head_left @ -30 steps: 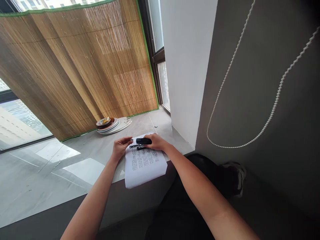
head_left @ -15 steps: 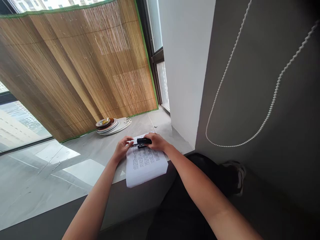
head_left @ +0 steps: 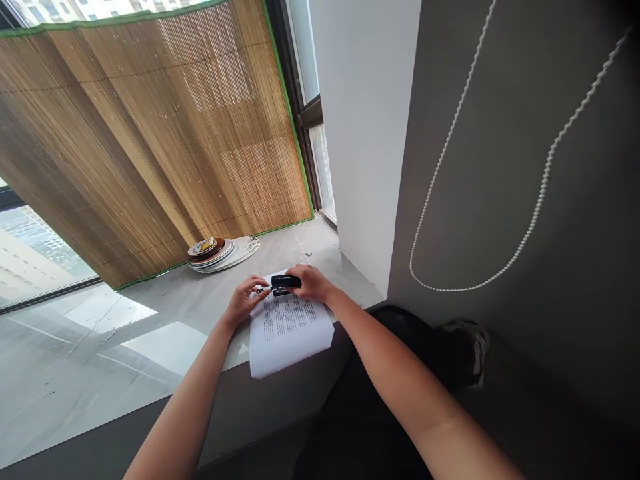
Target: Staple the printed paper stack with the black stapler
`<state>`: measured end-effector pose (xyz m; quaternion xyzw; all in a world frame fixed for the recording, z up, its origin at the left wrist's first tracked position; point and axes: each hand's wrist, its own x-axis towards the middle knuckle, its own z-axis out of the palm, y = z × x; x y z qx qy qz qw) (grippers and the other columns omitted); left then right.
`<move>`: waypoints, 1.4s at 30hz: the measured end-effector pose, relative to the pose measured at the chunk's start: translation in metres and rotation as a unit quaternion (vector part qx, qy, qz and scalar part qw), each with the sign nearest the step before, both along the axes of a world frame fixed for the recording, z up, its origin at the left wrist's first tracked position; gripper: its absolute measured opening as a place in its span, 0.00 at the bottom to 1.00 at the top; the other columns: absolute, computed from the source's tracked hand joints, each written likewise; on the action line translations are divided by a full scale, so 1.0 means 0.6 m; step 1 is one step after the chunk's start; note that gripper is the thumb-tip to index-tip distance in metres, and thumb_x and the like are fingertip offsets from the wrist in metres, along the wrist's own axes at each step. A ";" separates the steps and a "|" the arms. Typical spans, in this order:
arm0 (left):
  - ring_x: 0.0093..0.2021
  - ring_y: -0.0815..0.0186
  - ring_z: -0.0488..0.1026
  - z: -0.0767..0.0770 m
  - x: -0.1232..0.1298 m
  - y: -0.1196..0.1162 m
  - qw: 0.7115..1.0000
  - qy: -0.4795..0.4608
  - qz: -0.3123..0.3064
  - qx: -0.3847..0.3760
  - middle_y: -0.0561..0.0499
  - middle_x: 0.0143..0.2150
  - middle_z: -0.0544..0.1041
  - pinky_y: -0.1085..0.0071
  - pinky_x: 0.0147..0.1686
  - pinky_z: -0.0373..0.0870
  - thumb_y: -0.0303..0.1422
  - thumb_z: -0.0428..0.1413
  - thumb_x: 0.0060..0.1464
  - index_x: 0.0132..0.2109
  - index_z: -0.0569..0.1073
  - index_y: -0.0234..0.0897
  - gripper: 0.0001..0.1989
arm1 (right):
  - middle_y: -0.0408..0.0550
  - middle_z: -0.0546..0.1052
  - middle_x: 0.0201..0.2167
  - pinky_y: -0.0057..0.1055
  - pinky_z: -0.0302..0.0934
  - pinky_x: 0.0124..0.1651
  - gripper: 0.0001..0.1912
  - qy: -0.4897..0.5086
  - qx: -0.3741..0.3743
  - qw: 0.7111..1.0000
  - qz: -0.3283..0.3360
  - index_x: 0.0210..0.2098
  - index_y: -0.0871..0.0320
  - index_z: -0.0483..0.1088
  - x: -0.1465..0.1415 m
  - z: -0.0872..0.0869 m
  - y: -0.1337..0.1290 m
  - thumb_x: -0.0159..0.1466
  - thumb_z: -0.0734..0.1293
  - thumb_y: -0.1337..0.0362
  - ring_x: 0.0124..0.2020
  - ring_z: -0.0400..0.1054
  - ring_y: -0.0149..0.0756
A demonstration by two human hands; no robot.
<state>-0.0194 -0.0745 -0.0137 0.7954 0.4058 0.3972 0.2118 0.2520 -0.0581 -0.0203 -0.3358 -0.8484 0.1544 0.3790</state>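
Observation:
A black stapler (head_left: 287,282) is in my right hand (head_left: 310,283), whose fingers wrap round its right end. It is held over printed paper sheets (head_left: 291,327), and its left end points at my other hand. My left hand (head_left: 244,298) is closed in a pinch at that end, with thumb and forefinger on a small, partly metallic piece (head_left: 262,289). Whether this piece is part of the stapler or a strip of staples I cannot make out. The sheets lie on the grey marble-look sill (head_left: 195,307), their near end curling down over its front edge.
A stack of plates (head_left: 220,257) stands beyond my hands, against the bamboo blind (head_left: 200,133). To the right rises a white wall corner (head_left: 367,133), and a white bead cord (head_left: 453,290) hangs beside it. My dark-clothed leg (head_left: 380,400) is below the sill.
The thin metal part that showed between the stapler and my left fingers is now less visible. My left fingertips are a little differently placed. The whole view has shifted slightly.

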 end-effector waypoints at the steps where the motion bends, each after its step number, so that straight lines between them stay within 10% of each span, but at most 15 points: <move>1: 0.48 0.57 0.76 0.001 0.001 -0.001 1.000 0.003 0.000 0.000 0.43 0.46 0.78 0.65 0.42 0.74 0.44 0.65 0.59 0.43 0.83 0.41 0.12 | 0.49 0.79 0.41 0.32 0.60 0.45 0.13 -0.004 0.001 1.000 0.000 0.47 0.55 0.78 0.000 0.000 0.000 0.62 0.76 0.64 0.43 0.73 0.41; 25: 0.45 0.53 0.82 0.017 0.010 -0.018 0.999 0.005 -0.019 0.038 0.43 0.42 0.85 0.56 0.49 0.78 0.44 0.64 0.62 0.42 0.86 0.44 0.11 | 0.39 0.80 0.29 0.26 0.61 0.39 0.14 0.115 -0.086 0.989 0.042 0.37 0.57 0.84 0.049 0.021 0.029 0.50 0.77 0.72 0.32 0.72 0.32; 37: 0.38 0.62 0.69 0.001 0.017 -0.007 0.997 0.008 -0.012 0.074 0.49 0.39 0.73 0.67 0.36 0.67 0.44 0.64 0.59 0.37 0.69 0.41 0.15 | 0.42 0.81 0.31 0.26 0.61 0.39 0.16 0.086 -0.067 0.990 0.089 0.39 0.58 0.83 -0.031 0.019 0.003 0.50 0.78 0.71 0.33 0.73 0.34; 42: 0.36 0.63 0.68 0.008 0.028 -0.018 0.994 0.042 0.028 0.098 0.51 0.38 0.71 0.67 0.36 0.66 0.43 0.62 0.62 0.39 0.68 0.41 0.13 | 0.42 0.82 0.33 0.26 0.63 0.40 0.16 0.086 -0.075 0.988 0.102 0.42 0.57 0.83 0.006 0.040 0.006 0.53 0.79 0.67 0.35 0.75 0.34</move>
